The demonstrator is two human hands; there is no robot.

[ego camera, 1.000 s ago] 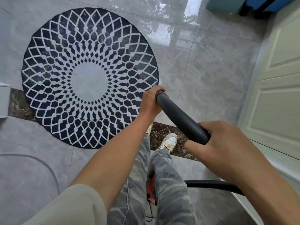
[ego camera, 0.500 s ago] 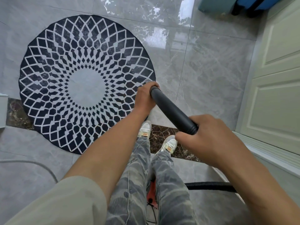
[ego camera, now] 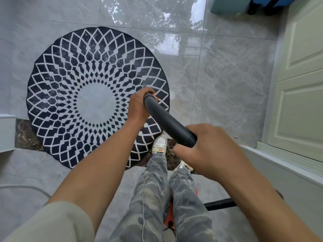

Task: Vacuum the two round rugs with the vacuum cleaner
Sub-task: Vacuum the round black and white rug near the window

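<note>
Nearest you, the red body of the vacuum cleaner [ego camera: 169,220] shows only as a sliver between your trouser legs, and its ribbed hose [ego camera: 220,204] runs right until your forearm cuts it off. Your right hand [ego camera: 209,151] is clenched round the near end of the black tube [ego camera: 167,121]. Your left hand [ego camera: 139,109] grasps the tube further along. Compared with half a second ago, that hand now lies over the patterned right part of the round rug [ego camera: 70,95] instead of at its edge. Your left shoe [ego camera: 160,143] has stepped up just beside the rim, and the whole rug sits lower in view. The rug lies flat on the grey tiled floor [ego camera: 227,75], its near edge over a dark marble strip. The tube's working end is hidden behind your left hand, so you cannot tell whether it touches the rug. Your left arm hides part of the rug's near edge. The white door [ego camera: 300,102] stands to the right.
</note>
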